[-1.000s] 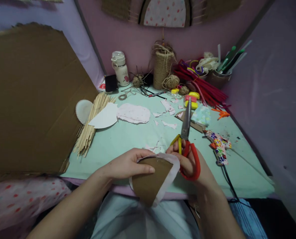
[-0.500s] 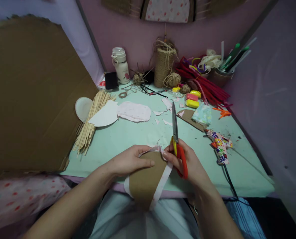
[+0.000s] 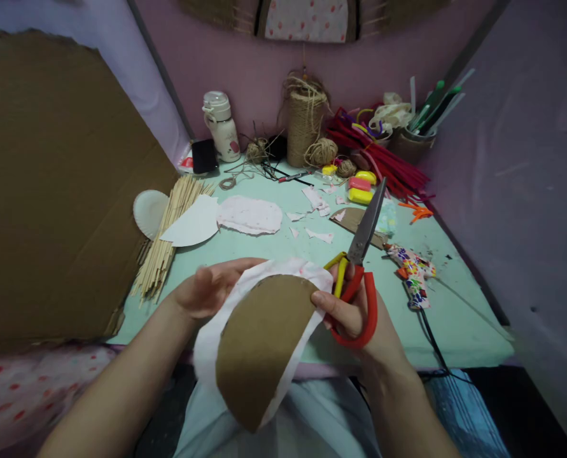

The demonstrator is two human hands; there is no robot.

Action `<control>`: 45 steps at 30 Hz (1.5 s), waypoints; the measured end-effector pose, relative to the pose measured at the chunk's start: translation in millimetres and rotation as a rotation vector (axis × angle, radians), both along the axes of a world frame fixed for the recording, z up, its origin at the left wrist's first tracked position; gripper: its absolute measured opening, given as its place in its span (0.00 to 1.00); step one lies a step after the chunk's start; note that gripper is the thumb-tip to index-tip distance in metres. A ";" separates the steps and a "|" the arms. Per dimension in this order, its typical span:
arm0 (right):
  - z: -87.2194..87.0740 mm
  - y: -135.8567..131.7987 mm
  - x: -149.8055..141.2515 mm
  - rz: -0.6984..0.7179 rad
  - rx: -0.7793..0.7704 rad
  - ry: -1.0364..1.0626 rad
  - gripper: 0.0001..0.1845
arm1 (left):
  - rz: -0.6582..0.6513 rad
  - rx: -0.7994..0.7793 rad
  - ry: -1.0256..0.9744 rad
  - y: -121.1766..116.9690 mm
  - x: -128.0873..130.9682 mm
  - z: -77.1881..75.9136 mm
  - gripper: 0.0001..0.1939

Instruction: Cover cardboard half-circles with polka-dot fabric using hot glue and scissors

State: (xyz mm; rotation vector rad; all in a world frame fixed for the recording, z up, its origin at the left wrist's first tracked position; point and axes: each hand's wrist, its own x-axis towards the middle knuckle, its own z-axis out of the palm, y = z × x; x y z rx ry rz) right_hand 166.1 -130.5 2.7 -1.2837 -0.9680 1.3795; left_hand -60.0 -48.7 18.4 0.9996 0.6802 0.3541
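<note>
A brown cardboard half-round (image 3: 259, 343) backed by white fabric (image 3: 207, 343) hangs over the table's near edge above my lap. My left hand (image 3: 202, 292) supports the fabric's left side with fingers loosely curled under it. My right hand (image 3: 354, 312) grips red-and-yellow-handled scissors (image 3: 359, 267) with the blades closed and pointing up to the right. Its fingertips also pinch the cardboard's right edge.
A large cardboard sheet (image 3: 58, 184) leans at the left. On the mint table (image 3: 245, 248) lie bamboo sticks (image 3: 163, 242), a paper plate (image 3: 147, 210), white and pink cut-outs, scraps, a patterned glue gun (image 3: 412, 270), twine spools (image 3: 305, 121), red pipe cleaners (image 3: 383, 159) and a bottle (image 3: 219, 127).
The cardboard piece with fabric has turned and dropped toward my lap, showing more of its face. The scissors swung from upright to leaning right. My left hand slid to the fabric's left edge.
</note>
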 end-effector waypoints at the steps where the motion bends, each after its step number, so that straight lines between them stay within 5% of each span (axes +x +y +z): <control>1: 1.0 0.0 -2.9 -0.005 -0.008 0.033 0.24 | 0.030 -0.069 -0.064 1.6 0.1 -3.5 0.50; 6: -2.6 3.0 -15.7 -0.090 -0.076 -0.102 0.24 | 0.014 -0.388 -0.103 0.3 10.3 -24.6 0.39; 12: -17.5 0.6 -10.4 -0.107 0.001 -0.174 0.23 | 0.064 -0.409 0.091 -3.7 7.8 -21.8 0.21; 17: -25.0 -21.9 8.4 0.119 0.150 -0.022 0.29 | 0.158 -0.396 0.006 -5.8 -6.5 -6.3 0.20; 22: -24.5 -53.4 12.7 0.298 0.015 0.015 0.25 | 0.177 -0.376 -0.099 -10.1 -10.7 3.4 0.21; 29: -27.2 -63.8 -5.6 0.297 -0.110 0.076 0.29 | 0.207 -0.353 -0.085 -15.2 -11.3 -1.3 0.29; 33: -21.9 -63.7 4.1 0.371 -0.016 -0.003 0.30 | 0.188 -0.359 -0.047 -17.5 -19.5 -3.9 0.35; 45: -6.5 -66.6 20.8 0.293 0.051 -0.318 0.12 | 0.064 -0.465 -0.063 -24.7 -23.1 12.1 0.21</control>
